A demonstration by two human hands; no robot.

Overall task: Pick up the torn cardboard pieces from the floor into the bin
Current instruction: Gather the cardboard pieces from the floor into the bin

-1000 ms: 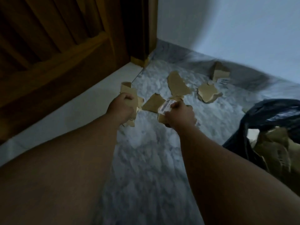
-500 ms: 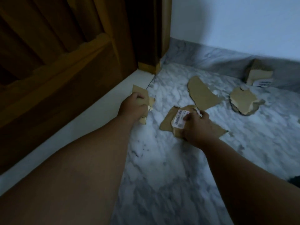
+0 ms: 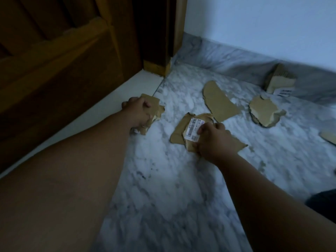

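My left hand (image 3: pixel 139 113) is closed around a bunch of torn brown cardboard scraps (image 3: pixel 156 110) near the door sill. My right hand (image 3: pixel 214 140) grips a cardboard piece with a white barcode label (image 3: pixel 193 129), pressed low over another flat brown piece (image 3: pixel 179 131) on the marble floor. Loose pieces lie beyond: a long curved one (image 3: pixel 219 102), a thick rounded one (image 3: pixel 265 110), a folded one with a label (image 3: pixel 280 82) against the skirting, and a small one (image 3: pixel 329 136) at the right edge. Only a dark edge of the bin bag (image 3: pixel 325 202) shows at the lower right.
A dark wooden door (image 3: pixel 63 51) and its frame (image 3: pixel 158 42) stand on the left, with a white sill (image 3: pixel 101 106) below. A white wall (image 3: pixel 263 24) and grey marble skirting (image 3: pixel 227 60) close off the back. Marble floor (image 3: pixel 172 197) spreads between my arms.
The view has swung left, so the black bin bag has nearly left the frame. My right hand has dropped with the labelled piece onto the flat piece on the floor. My left hand keeps its scraps.
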